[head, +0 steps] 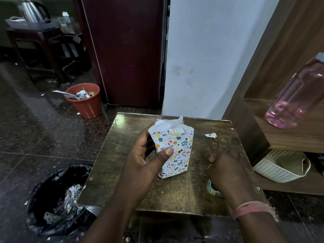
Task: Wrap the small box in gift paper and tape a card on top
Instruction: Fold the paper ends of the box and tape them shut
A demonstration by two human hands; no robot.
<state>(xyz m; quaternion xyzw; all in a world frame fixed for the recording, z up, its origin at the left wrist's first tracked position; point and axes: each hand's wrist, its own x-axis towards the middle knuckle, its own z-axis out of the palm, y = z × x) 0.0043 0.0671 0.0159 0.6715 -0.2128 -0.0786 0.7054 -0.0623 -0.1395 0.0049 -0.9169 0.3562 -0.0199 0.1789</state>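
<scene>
Left hand (149, 155) grips the paper-wrapped box (173, 151) at frame centre, thumb pressed on its patterned front, fingers behind; the box stands upright on the small table (175, 193), top end of the paper unfolded. Right hand (226, 169), lower right, curls its fingers over a tape roll (213, 189) that is mostly hidden; whether it holds it, I cannot tell. No writing is readable. A paper scrap (211, 135) lies right of the box. Orange bin (84, 100) upper left, black bag (57, 199) lower left, pink bottle (298, 95) at right.
</scene>
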